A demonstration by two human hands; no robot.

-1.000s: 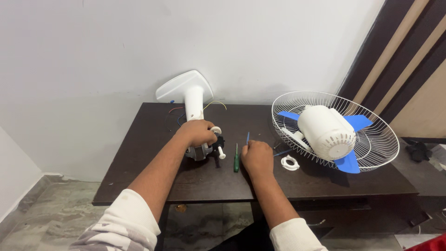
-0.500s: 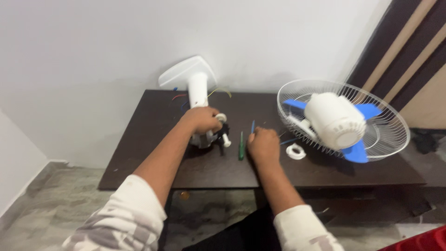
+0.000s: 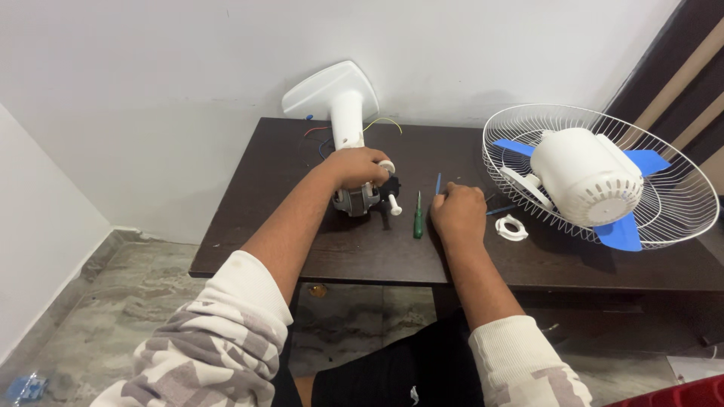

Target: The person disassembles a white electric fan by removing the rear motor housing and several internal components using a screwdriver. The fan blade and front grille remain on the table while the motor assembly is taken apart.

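Head view: a dark wooden table point(image 3: 302, 249) stood against a white wall. At its right lay a white wire fan guard point(image 3: 679, 218) holding a white motor housing point(image 3: 584, 173) and blue blades point(image 3: 622, 234). A white fan base point(image 3: 335, 90) leaned on the wall. The left hand point(image 3: 358, 166) clasped the fan motor point(image 3: 358, 200) at the table's middle; judged heavy, rigid metal, best held around its casing, not its shaft. The right hand point(image 3: 456, 215) pinched a thin blue tool point(image 3: 437, 183). A green screwdriver point(image 3: 418, 224) lay between the hands. No labels visible.
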